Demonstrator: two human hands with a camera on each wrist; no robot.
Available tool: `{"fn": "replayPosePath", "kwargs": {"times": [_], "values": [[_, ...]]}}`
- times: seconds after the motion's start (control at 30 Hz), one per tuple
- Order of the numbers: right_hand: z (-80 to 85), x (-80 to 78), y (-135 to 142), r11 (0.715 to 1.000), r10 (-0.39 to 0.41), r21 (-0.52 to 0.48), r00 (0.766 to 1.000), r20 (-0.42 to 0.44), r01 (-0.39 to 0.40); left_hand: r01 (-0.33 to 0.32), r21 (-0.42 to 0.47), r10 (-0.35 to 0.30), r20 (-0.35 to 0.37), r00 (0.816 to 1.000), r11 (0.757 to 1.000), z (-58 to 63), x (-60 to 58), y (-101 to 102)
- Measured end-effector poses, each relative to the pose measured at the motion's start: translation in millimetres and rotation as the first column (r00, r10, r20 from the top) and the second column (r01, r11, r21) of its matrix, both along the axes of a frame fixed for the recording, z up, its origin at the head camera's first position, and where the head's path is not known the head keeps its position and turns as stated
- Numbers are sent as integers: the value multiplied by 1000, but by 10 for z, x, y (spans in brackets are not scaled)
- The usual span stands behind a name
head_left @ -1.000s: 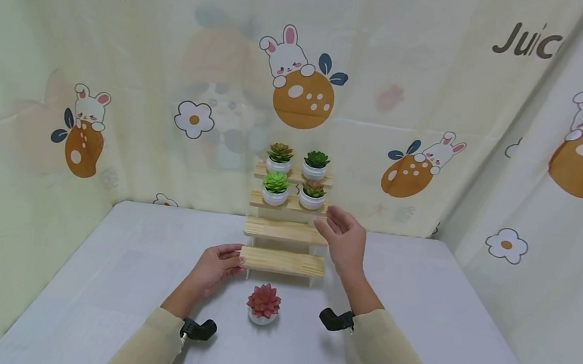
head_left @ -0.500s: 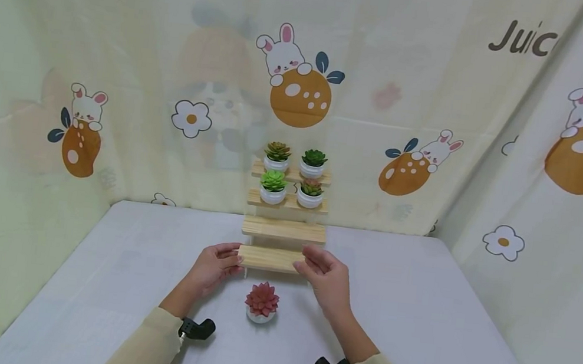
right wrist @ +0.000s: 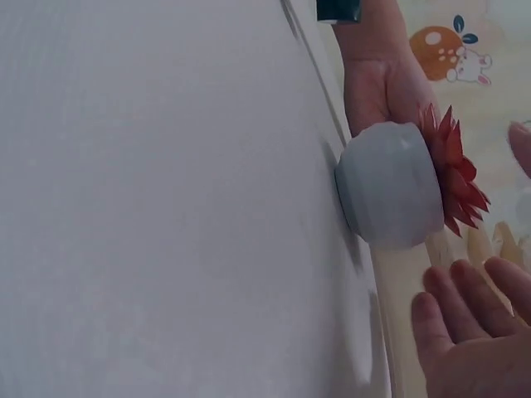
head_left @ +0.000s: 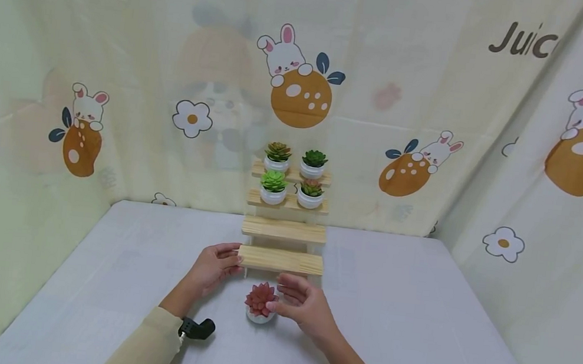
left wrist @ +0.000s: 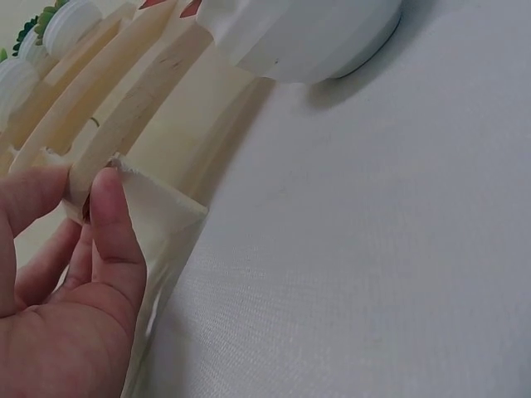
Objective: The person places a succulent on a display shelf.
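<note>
A four-tier wooden plant stand (head_left: 280, 260) stands at the middle of the table. My left hand (head_left: 212, 268) pinches the left end of its lowest board; in the left wrist view the thumb and fingers (left wrist: 116, 224) close on the board's end. In front of the stand sits a red artificial succulent (head_left: 259, 298) in a white pot (right wrist: 390, 186), upright on the table. Around its right side my right hand (head_left: 307, 308) is spread, thumb and fingers apart. The right wrist view shows a gap between those fingers (right wrist: 448, 307) and the pot.
Several potted green and reddish succulents stand on the two upper tiers, among them a bright green one (head_left: 274, 181) and a dark green one (head_left: 314, 159). A white cloth covers the table (head_left: 390, 311). Behind hangs a printed curtain (head_left: 370, 42).
My right hand has come down from beside the upper tiers, past the lowest board, to the red succulent. The left hand has stayed on the stand.
</note>
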State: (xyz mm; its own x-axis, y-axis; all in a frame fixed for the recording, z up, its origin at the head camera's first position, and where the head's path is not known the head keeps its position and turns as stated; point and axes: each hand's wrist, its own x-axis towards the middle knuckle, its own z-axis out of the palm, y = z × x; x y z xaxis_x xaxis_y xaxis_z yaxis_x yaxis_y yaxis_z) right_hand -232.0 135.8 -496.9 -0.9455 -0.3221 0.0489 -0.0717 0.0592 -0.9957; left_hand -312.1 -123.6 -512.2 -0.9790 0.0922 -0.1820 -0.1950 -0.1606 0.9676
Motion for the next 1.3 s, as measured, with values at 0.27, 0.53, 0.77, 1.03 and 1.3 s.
{"fn": "replayPosePath", "kwargs": {"times": [0.27, 0.53, 0.77, 1.03, 1.3], "values": [[-54, -17, -78, 993, 113, 25, 991, 71, -115, -4, 12, 4, -20, 1000, 1000, -42, 2, -14], [-59, -37, -155, 978, 163, 127, 986, 45, -167, -2, 17, 3, -20, 1000, 1000, -33, 5, -15], [-81, -40, -170, 976, 162, 136, 985, 64, -169, 5, 25, -4, -19, 1000, 1000, -17, 6, -4], [-97, -45, -179, 970, 167, 178, 986, 13, -167, 17, 33, -16, -20, 1000, 999, -30, 3, -5], [-114, -52, -194, 967, 125, 226, 992, -4, -121, 5, 38, -4, -17, 1000, 999, -38, 1, 5]]}}
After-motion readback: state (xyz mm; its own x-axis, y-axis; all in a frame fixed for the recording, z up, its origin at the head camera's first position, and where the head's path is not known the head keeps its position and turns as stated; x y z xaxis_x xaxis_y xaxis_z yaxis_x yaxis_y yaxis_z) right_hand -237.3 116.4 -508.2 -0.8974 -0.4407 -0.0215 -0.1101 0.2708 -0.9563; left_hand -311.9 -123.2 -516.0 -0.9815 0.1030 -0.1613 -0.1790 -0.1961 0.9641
